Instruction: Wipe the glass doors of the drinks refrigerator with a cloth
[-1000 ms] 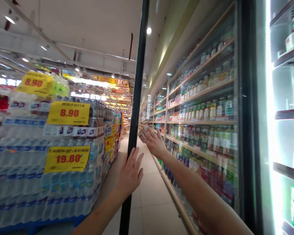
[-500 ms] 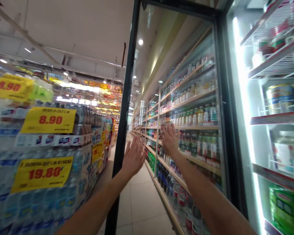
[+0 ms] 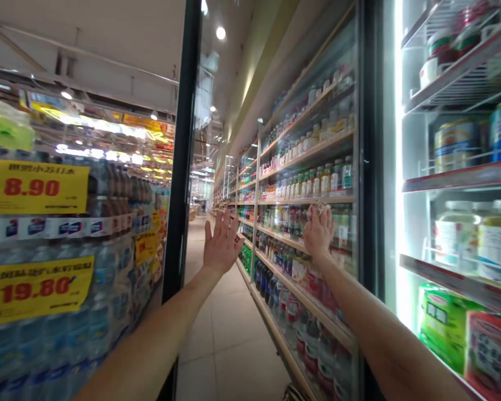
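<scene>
A glass door with a black frame (image 3: 181,161) stands swung out from a lit cooler on the right. My left hand (image 3: 222,242) is raised against or just before the glass, its fingers spread and pointing up, holding nothing. Farther right, my right hand (image 3: 318,229) is at the glass with its fingers apart. Something whitish and crumpled (image 3: 320,207) shows at its fingertips; whether that is a cloth or a reflection is unclear. Bottle shelves are visible through or in the pane behind both hands.
Wire shelves with a metal front edge (image 3: 459,178) hold jars, cans, bottles and packs at right. Stacked water bottles (image 3: 58,345) with yellow price signs (image 3: 35,186) stand at left. A tiled aisle floor (image 3: 234,345) runs ahead.
The view has shifted right, bringing more of the cooler shelves in. My right hand has moved right across the glass, and the hands are farther apart.
</scene>
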Demonstrator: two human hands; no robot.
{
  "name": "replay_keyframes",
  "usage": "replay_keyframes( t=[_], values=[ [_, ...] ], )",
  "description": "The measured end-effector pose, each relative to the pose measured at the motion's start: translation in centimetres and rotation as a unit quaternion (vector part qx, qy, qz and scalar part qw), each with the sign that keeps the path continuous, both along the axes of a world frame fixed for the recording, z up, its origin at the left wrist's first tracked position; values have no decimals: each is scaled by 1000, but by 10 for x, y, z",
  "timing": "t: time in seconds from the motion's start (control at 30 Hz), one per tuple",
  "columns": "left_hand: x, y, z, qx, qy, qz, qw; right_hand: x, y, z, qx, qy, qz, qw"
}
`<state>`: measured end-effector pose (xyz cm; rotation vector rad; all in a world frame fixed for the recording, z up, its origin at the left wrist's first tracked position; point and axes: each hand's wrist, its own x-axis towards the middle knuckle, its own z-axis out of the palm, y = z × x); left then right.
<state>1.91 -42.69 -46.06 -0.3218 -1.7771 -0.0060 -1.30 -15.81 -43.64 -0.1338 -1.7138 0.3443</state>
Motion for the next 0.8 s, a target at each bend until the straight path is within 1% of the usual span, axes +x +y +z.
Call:
replay_keyframes(
  t=[0.03,0.1,0.17,0.2,0.23,0.27,0.3,0.33,0.37,0.4,0.43,0.47,0.5,0.53,0.57,0.6,0.63,0.67,0.7,0.73,0.77,0.8],
  values=[
    [-1,0,0,1,4,1,1000,1,-7,-4,25,1,5,1000],
    [-3,0,-1,1,15,1,1000,4,-25,-12,131,5,33,991],
    [-6,-2,-2,-3,27,1,1000,5,-39,-17,260,9,71,963],
    [-7,-3,-3,-6,31,1,999,5,-41,-19,308,9,86,947],
    [-8,-4,-3,-10,35,0,999,4,-38,-19,334,7,93,938],
    [-9,-5,-3,-13,38,-1,999,2,-31,-19,331,3,91,939],
    [-10,-6,-4,-15,39,-3,999,0,-19,-18,298,-2,80,951],
    [-11,-7,-4,-15,39,-5,999,-3,-3,-18,232,-8,64,971],
    [-11,-7,-4,-14,39,-8,999,-5,14,-17,143,-12,45,989],
    [-11,-7,-4,-12,38,-11,999,-8,32,-16,49,-14,26,998],
    [-11,-6,-4,-10,37,-14,999,-10,49,-15,-34,-13,10,999],
    [-11,-6,-4,-9,38,-17,999,-12,63,-15,-97,-10,-1,995],
    [-11,-5,-5,-9,39,-18,999,-14,72,-15,-138,-7,-9,990],
    [-11,-5,-5,-9,42,-18,999,-15,77,-15,-159,-2,-14,987],
    [-11,-5,-5,-9,44,-17,999,-15,75,-16,-160,4,-14,987],
    [-11,-4,-5,-8,46,-17,999,-15,67,-17,-144,11,-8,989],
    [-11,-4,-4,-8,48,-17,999,-14,54,-19,-109,19,2,994],
    [-11,-4,-4,-7,49,-18,999,-12,38,-20,-51,25,17,998],
    [-11,-4,-4,-7,50,-19,999,-9,18,-21,27,28,34,999],
    [-11,-4,-4,-7,53,-19,998,-6,-1,-20,107,23,51,993],
    [-11,-5,-4,-7,56,-18,998,-2,-20,-18,200,12,73,977],
    [-11,-5,-4,-9,57,-16,998,2,-34,-14,284,2,95,954]
  ],
)
